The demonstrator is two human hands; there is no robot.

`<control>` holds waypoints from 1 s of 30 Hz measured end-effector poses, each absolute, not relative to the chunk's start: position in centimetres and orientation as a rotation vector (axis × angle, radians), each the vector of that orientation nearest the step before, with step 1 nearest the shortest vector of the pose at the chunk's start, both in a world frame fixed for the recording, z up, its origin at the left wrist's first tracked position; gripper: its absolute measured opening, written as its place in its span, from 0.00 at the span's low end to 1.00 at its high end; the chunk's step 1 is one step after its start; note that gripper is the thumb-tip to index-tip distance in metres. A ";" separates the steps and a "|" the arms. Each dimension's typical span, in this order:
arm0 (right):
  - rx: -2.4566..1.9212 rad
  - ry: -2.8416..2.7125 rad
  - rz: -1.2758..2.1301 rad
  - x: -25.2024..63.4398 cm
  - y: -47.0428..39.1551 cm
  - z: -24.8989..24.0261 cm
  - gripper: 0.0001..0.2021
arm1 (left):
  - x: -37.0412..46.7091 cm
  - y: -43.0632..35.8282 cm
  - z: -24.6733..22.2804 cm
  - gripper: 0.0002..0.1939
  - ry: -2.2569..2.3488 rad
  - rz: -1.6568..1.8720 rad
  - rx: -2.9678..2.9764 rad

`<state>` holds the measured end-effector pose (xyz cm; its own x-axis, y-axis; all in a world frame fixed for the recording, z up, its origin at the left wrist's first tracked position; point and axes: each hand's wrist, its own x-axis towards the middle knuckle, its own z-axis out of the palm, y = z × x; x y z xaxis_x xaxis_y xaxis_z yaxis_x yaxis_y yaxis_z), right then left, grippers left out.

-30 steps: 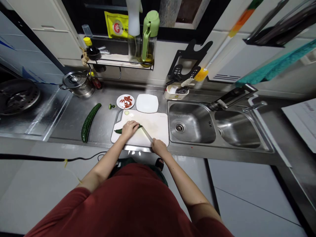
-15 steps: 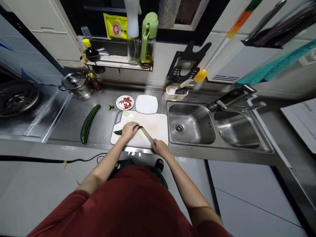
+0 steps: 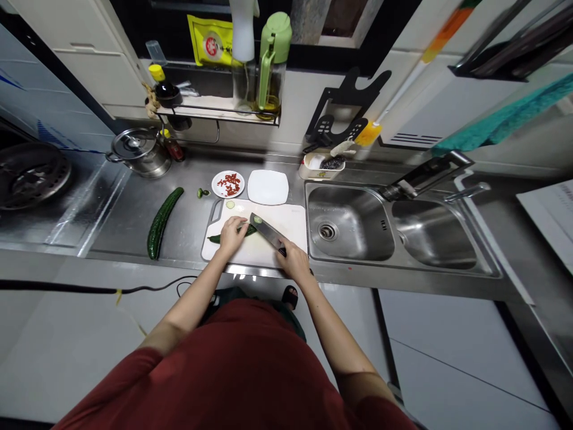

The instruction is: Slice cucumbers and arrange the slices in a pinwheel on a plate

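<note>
My left hand (image 3: 232, 236) is closed over a dark green cucumber (image 3: 215, 239) that lies on the white cutting board (image 3: 289, 236). One end of the cucumber pokes out to the left of my palm, the other just past my fingertips. In my right hand (image 3: 294, 260) is a kitchen knife (image 3: 267, 232), gripped by its dark handle. Its wide blade is turned so the flat side shows, and a pale cucumber slice (image 3: 257, 220) clings near the tip. Another cucumber slice (image 3: 230, 204) rests at the board's upper left.
A whole cucumber (image 3: 164, 224) lies left of the board. Behind it stand a plate of chopped red pieces (image 3: 216, 190) and a bare white plate (image 3: 267, 187). A double sink (image 3: 353, 224) is on the right, a lidded steel pot (image 3: 143, 156) at the back left.
The knife has come up off the cucumber and its blade has turned flat side up, with a slice now visible on it. My left hand stays on the cucumber.
</note>
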<state>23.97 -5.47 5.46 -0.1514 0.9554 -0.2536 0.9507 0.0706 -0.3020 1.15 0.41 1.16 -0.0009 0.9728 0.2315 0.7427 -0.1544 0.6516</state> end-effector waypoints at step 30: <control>-1.777 -2.568 0.074 26.1 -6.6 6.3 0.22 | 0.6 2.7 4.6 0.14 1.413 0.793 1.961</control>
<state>26.08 -6.56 6.28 -0.3523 0.9358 -0.0122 0.9349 0.3514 -0.0492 0.59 2.73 4.63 0.2588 0.9576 0.1265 0.6065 -0.2630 0.7503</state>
